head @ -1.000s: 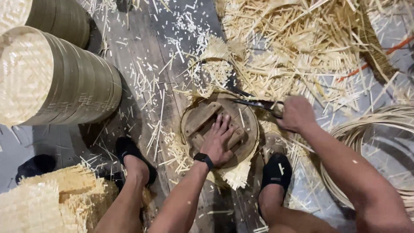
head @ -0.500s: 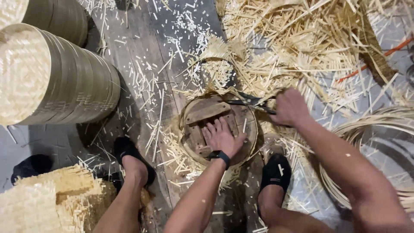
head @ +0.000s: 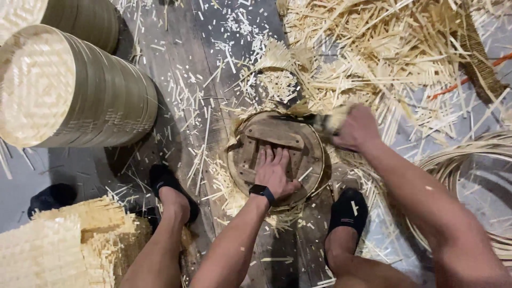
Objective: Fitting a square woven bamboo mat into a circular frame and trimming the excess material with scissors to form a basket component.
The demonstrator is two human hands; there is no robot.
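A round wooden form (head: 277, 140) with cross slats lies on the floor between my feet, with woven bamboo matting sticking out around its rim. My left hand (head: 273, 172), a dark watch on its wrist, presses flat on the form's lower middle. My right hand (head: 356, 128) is at the form's upper right edge, closed around dark scissors (head: 313, 120) whose blades point left along the rim. The scissors are blurred.
A stack of round woven bamboo trays (head: 69, 90) lies on its side at the left. Square woven mats (head: 58, 245) pile up at the lower left. Bamboo offcuts (head: 384, 48) litter the upper right. Bamboo hoops (head: 469, 160) lie at the right.
The view has shifted. My left hand slid lower on the form and now lies flat. My right hand with the scissors moved along the rim's upper right edge.
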